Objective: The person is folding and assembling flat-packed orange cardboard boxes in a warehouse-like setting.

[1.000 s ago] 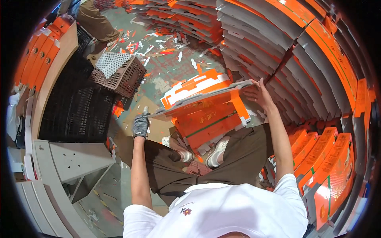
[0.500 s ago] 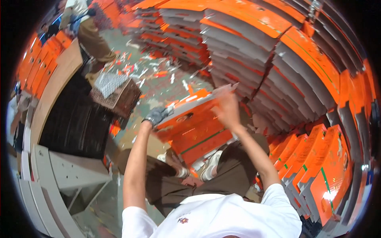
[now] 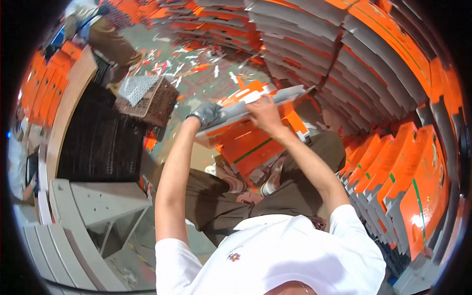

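An orange-and-grey stack of die-cut cardboard sheets (image 3: 231, 130) stands tilted before my knees, its grey edges facing up. My left hand (image 3: 208, 114), in a dark grey glove, is closed round the stack's left end. Bare and with bent fingers, my right hand (image 3: 265, 114) grips the upper edge near the middle. Its fingertips partly hide that edge. Below the sheets, an orange cardboard piece with a green stripe (image 3: 251, 151) shows between my shoes. Loose orange and white cardboard scraps (image 3: 250, 91) lie just beyond the upper edge.
Tall piles of grey-and-orange sheets (image 3: 295, 54) rise ahead and to the right. More orange sheets (image 3: 381, 167) lean at my right. A brown crate (image 3: 160, 103) with bubble wrap stands left, by a black surface (image 3: 101, 140) and grey metal frame (image 3: 105, 204). Another person (image 3: 105, 37) stands at far left.
My right hand has moved left and inward from the stack's right end to its upper edge. The stack and my left hand sit slightly further right in view.
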A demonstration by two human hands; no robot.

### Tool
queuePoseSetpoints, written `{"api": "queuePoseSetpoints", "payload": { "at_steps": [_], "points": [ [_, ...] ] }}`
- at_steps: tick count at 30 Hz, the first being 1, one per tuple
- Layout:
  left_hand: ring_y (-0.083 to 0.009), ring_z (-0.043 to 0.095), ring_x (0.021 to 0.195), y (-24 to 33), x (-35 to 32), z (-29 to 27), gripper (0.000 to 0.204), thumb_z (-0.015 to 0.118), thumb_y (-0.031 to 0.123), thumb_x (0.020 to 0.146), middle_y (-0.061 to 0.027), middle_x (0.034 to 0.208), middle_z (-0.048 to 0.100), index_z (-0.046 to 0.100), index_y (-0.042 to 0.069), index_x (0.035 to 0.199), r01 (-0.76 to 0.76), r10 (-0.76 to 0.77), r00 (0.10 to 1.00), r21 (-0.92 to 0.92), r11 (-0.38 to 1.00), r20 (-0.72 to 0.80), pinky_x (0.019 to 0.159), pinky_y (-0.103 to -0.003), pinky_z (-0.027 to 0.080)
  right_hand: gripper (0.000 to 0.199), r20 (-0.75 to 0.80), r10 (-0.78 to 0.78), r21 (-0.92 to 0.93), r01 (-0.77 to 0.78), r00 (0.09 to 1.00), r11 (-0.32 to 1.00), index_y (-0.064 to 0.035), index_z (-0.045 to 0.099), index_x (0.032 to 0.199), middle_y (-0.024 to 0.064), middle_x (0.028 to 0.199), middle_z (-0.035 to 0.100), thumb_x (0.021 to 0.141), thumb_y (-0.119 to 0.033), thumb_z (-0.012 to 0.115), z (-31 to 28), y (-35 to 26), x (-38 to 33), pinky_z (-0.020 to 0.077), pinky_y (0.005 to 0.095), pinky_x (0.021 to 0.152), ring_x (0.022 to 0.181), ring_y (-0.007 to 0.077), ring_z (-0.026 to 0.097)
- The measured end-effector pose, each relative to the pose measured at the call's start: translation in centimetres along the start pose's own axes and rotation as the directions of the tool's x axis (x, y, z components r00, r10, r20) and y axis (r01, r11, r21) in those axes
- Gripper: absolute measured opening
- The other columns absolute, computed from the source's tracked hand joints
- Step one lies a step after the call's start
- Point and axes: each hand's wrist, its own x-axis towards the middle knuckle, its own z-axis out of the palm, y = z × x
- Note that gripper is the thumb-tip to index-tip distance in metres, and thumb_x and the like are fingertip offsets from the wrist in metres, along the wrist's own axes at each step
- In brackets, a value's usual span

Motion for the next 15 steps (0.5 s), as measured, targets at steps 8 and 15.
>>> {"api": "queuePoseSetpoints", "payload": {
  "at_steps": [8,15],
  "points": [
    [-0.0289,0.058,0.083,-5.5,-0.8,-2.8,0.051,0.06,0.047,0.073,-0.0186,0.084,0.06,0.058,0.0,0.092,0.187,-0.176,0.979,-0.101,0.977,0.104,0.071,-0.037,0.043,0.021,0.165,0.113,0.077,-0.127,0.98,0.989,-0.0069,0.046,0.08,0.0115,0.072,0.057,0.074,-0.021,0.06,-4.2,2.5,-3.2,0.0417,0.0427,0.055,0.072,0.0339,0.055],
    [-0.0303,0.057,0.077,-5.8,-4.7,3.4,0.044,0.057,0.045,0.077,-0.0179,0.082,0.059,0.059,0.004,0.093,0.171,-0.186,0.981,-0.189,0.967,-0.061,0.068,-0.037,0.042,0.027,0.226,0.163,0.077,-0.184,0.961,0.98,-0.0096,0.043,0.086,0.0136,0.066,0.057,0.083,-0.035,0.051,-1.0,0.7,-3.6,0.0408,0.043,0.054,0.068,0.0337,0.056]
  ]
}}
